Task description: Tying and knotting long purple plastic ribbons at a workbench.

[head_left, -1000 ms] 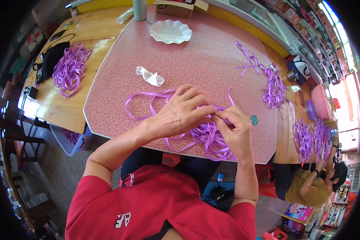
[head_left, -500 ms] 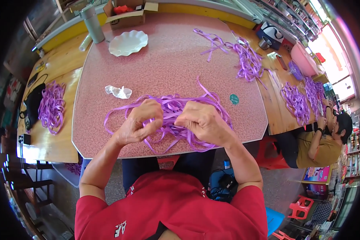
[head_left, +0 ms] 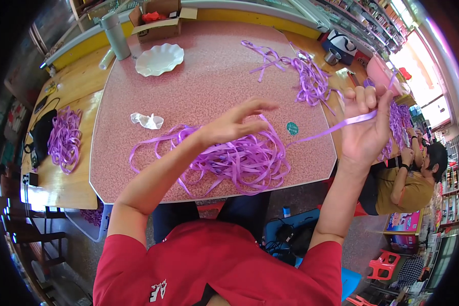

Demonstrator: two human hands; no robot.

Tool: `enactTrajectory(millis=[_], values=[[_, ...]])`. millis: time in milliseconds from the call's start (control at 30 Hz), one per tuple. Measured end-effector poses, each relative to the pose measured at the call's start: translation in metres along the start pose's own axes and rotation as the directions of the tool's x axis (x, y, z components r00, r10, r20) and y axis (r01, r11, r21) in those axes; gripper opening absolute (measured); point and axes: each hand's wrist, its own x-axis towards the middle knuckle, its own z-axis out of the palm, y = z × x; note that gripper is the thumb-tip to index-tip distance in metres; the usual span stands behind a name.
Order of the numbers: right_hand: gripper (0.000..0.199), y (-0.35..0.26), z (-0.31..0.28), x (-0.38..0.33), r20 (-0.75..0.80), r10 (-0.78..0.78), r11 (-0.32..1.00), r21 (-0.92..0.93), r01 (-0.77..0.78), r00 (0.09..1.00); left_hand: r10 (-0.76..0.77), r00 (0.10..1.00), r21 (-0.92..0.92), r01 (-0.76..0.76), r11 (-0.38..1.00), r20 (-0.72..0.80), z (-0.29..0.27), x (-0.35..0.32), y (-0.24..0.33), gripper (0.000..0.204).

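- Left of the round green sticker (head_left: pixel 292 128), the loose loops of the purple ribbon pile (head_left: pixel 245 163) lie near the crumpled paper (head_left: pixel 148 121). A loop could drag this paper along, I think, if a pull reaches so far.
- The left hand (head_left: pixel 234 123), left of the sticker, hangs over the pile with its fingers apart and no ribbon visible in them; whether it touches the top loops, I cannot tell. A finger could hook a loop by accident and disturb the others.
- The pile rests on the tabletop (head_left: pixel 214 76), left of the sticker and nearer to the front edge. Its lowest loops could slide over that edge if the heap shifts.
- The ribbon strand (head_left: pixel 359 119) passes just below the sticker and rises to the right. It could tighten into a knot, because the loops cross each other; a fast pull would make it worse.
- The right hand (head_left: pixel 364 132), right of the sticker, is clamped on this strand, and a free end stands above. The smooth ribbon could slip out if the pinch is weak.
- In its look, the pile has wide, single loops farthest left of the sticker, then a dense tangle, then rounded bends closest to it. The ribbon is flat, narrow and shiny; the strand is almost straight.
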Motion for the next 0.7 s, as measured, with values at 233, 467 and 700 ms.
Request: enactTrajectory(millis=[233, 467, 700], values=[[0.026, 0.0, 0.013, 0.004, 0.042, 0.077, 0.987, 0.135, -0.082, 0.996, -0.168, 0.839, -0.127, 0.269, 0.955, 0.517, 0.065, 0.038, -0.015, 0.034], [0.026, -0.063, -0.098, -0.001, -0.198, -0.07, 0.997, 0.031, 0.077, 0.978, -0.269, 0.95, 0.038, 0.266, 0.963, 0.16, -0.043, 0.012, 0.036, 0.033], [0.033, -0.01, -0.203, -0.045, -0.473, 0.023, 0.961, -0.232, -0.15, 0.881, -0.467, 0.884, 0.08, 0.465, 0.882, 0.009, -0.11, -0.085, 0.026, 0.024]])
